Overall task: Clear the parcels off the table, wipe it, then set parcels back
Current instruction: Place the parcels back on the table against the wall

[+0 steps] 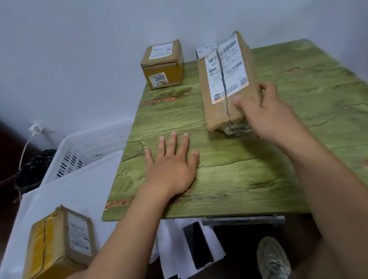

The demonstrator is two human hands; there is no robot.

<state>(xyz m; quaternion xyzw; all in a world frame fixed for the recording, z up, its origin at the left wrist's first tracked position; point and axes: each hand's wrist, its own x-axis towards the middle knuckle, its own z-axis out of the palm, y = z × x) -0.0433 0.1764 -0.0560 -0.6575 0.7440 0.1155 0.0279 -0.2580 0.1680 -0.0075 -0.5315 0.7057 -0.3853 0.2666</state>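
Fingers [238, 101] of the right hand [263, 113] curl over the near end of a long cardboard parcel [227, 83], thumb tucked beneath, apparently to lift it off the green wood-grain worktop [312, 127]. The left hand [172, 163] lies flat, its fingers spread and holding nothing, at about eight o'clock from that parcel, seemingly bracing the person.

The parcel is a creased brown box with a white shipping label split along its seam. At eleven o'clock from it, on the far corner, stands a small cube-shaped box marked 3002 [162, 65].

At seven o'clock, below the worktop's edge, a tape-bound yellow-brown carton [56, 246] rests in a white slatted plastic crate [21, 256], so clearing looks under way.
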